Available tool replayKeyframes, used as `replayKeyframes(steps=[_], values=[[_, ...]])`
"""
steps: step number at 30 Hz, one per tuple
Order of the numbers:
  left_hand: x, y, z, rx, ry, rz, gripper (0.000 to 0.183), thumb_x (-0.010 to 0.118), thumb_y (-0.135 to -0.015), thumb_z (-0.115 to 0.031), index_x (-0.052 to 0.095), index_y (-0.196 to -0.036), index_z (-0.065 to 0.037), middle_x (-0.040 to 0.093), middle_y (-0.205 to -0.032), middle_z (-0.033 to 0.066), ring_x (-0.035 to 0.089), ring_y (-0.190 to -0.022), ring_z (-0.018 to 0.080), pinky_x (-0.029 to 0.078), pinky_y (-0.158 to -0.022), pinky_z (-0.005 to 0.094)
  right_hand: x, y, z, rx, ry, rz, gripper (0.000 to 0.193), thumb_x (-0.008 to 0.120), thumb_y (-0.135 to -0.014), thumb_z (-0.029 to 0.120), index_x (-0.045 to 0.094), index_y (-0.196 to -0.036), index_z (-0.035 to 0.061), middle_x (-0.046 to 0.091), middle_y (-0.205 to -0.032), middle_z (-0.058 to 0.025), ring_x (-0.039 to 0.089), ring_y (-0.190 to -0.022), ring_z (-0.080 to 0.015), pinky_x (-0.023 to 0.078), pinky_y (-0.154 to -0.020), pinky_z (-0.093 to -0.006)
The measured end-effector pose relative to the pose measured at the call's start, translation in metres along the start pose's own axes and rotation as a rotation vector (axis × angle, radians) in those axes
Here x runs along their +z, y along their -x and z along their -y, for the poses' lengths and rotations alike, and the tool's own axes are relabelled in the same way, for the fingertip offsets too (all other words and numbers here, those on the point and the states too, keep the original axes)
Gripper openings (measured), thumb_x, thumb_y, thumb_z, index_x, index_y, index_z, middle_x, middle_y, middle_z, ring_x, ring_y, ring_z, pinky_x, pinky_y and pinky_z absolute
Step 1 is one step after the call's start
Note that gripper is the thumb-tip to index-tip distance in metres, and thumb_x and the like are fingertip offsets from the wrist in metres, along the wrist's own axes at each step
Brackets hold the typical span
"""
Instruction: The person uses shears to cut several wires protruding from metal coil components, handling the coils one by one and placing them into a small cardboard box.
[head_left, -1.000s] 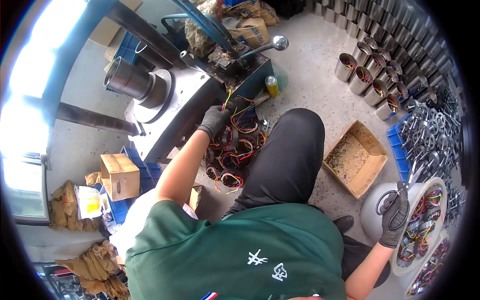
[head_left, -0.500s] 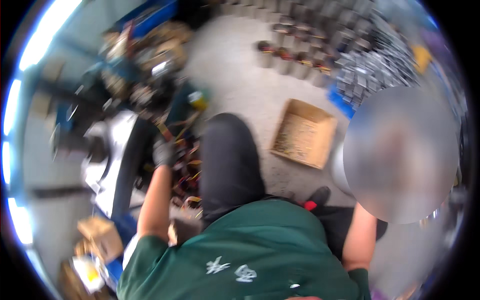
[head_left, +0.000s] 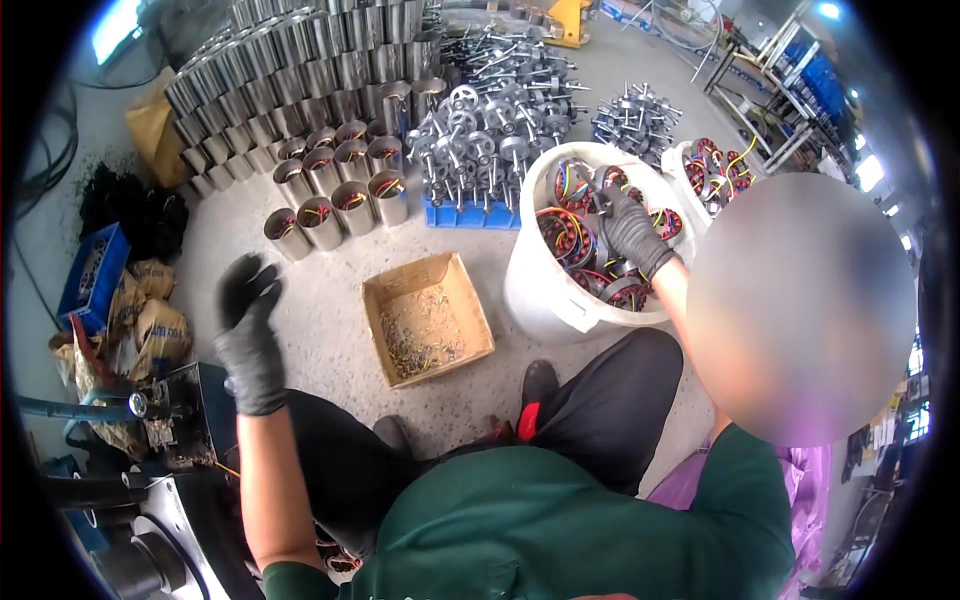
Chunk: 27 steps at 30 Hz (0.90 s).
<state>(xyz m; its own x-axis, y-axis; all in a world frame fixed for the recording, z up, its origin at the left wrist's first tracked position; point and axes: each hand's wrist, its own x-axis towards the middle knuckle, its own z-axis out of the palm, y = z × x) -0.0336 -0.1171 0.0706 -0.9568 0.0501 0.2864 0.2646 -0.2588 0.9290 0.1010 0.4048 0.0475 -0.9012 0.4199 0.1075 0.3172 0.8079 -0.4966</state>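
Note:
My right hand, in a grey glove, reaches into a white bucket at the right. Its fingers bend round one of the wound motor stators, near the bucket's far side; the fingertips are partly hidden. Several more stators with red windings and coloured wires fill the bucket. My left hand, gloved in dark grey, is raised over the floor at the left. It holds nothing, and its thumb and fingers are apart. A shallow cardboard box with small scraps inside lies between the two hands.
Steel cylinders stand stacked at the back; the front ones hold wired stators. Shafted metal rotors pile on a blue tray. Another stator container stands beyond the bucket. A machine is at lower left; a blurred disc hides the right.
My view has swung to the right. My left hand has come up from the coloured wired parts beside the machine. My right hand, hidden before, now shows in the white bucket.

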Motion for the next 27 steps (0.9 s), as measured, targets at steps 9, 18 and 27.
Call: replayKeyframes(steps=[9,18,27], values=[[0.077,0.034,0.162,-0.245,-0.209,0.362,0.033,0.054,-0.085,0.008,0.062,-0.115,-0.002,0.066,-0.106,0.0074,0.062,-0.099,0.0171,0.050,-0.091,0.0310,0.045,-0.106,-0.090,0.008,0.348,-0.130,0.018,0.057,-0.092,0.016,0.064,-0.108,0.0104,0.070,-0.094,-0.0111,0.066,-0.084,-0.0283,0.050,-0.080,-0.0321],[0.081,0.034,0.144,-0.106,-0.587,0.501,0.024,0.062,-0.087,-0.007,0.066,-0.109,-0.001,0.068,-0.102,0.0200,0.067,-0.094,0.0343,0.052,-0.085,0.0400,0.098,-0.132,-0.012,0.263,0.354,-0.106,0.019,0.046,-0.098,0.025,0.060,-0.095,0.0124,0.059,-0.083,-0.0089,0.054,-0.083,-0.0223,0.045,-0.077,-0.0321],[0.093,0.045,0.112,-0.185,-0.268,0.549,0.043,0.069,-0.085,-0.001,0.057,-0.127,-0.001,0.063,-0.115,0.0114,0.062,-0.108,0.0215,0.051,-0.092,0.0335,0.028,-0.061,0.072,0.158,-1.004,-0.435,0.014,0.064,-0.087,0.005,0.055,-0.097,0.0071,0.060,-0.082,-0.0038,0.055,-0.072,-0.0160,0.045,-0.060,-0.0349]])
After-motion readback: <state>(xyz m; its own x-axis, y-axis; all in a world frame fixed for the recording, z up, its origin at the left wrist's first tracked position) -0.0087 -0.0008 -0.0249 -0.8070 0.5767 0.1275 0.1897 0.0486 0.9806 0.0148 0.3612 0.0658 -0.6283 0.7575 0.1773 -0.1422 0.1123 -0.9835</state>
